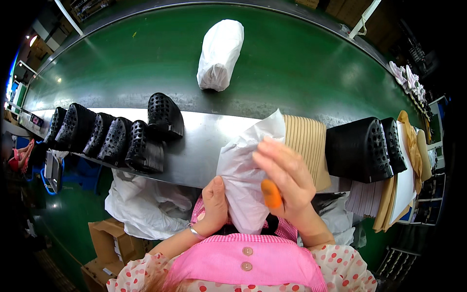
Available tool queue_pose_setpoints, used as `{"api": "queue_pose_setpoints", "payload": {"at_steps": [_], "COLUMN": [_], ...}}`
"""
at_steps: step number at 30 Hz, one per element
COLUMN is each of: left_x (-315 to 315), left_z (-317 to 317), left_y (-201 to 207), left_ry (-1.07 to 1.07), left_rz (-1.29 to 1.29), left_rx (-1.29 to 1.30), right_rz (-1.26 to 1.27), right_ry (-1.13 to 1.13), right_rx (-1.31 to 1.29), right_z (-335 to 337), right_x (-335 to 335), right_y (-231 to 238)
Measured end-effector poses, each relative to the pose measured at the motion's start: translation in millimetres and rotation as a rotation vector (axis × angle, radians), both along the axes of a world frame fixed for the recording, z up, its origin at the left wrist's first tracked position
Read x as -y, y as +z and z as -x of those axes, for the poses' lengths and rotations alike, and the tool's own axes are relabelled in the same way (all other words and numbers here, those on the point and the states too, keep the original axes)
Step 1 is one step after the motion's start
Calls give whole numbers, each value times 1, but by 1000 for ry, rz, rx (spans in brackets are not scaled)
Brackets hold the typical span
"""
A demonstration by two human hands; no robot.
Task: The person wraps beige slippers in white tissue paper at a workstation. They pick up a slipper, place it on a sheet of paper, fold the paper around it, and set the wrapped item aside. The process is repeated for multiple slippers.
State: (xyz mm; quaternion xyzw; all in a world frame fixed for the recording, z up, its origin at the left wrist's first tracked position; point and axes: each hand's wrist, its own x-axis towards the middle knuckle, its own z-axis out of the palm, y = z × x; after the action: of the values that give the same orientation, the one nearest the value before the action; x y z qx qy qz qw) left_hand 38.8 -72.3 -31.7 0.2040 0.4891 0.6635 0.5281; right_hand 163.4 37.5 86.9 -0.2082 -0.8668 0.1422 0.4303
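Observation:
In front of my body stands a white wrapper (245,180) of thin, crinkled sheet or bag material; whether anything is inside it is hidden. My left hand (214,207) grips its left edge, thumb up. My right hand (287,182) is at its upper right side, fingers stretched out and apart from the thumb, an orange finger cot on one digit. Whether these fingertips touch the wrapper is unclear. Just beyond it to the right is a stack of beige boards or folded paper (307,148). A white-wrapped bundle (221,53) lies farther out on the green surface.
Several black perforated shoes (116,138) line the left of the metal ledge (199,151), one set forward (165,114). More black shoes (357,148) stand right, beside brown and white paper sheets (404,170). White plastic bags (141,204) and a cardboard box (114,243) are below left.

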Motion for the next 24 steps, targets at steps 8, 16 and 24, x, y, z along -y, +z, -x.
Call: {"api": "queue_pose_setpoints", "payload": {"at_steps": [8,16,24], "left_x": [33,-48,-74], "left_z": [20,30,25], "left_y": [-13,76,70], "left_ry": [-130,74,-16], "left_rz": [58,-524,-384], "left_rx": [-267,-1381,-1119], "right_rz": [420,729,733], "right_ry": [-79,-81,-119], "right_rx": [-100,-49,-125], "right_z": [11,15,17], "right_x": [-4,-10,-11], "right_y": [-13,-12,-28]}}
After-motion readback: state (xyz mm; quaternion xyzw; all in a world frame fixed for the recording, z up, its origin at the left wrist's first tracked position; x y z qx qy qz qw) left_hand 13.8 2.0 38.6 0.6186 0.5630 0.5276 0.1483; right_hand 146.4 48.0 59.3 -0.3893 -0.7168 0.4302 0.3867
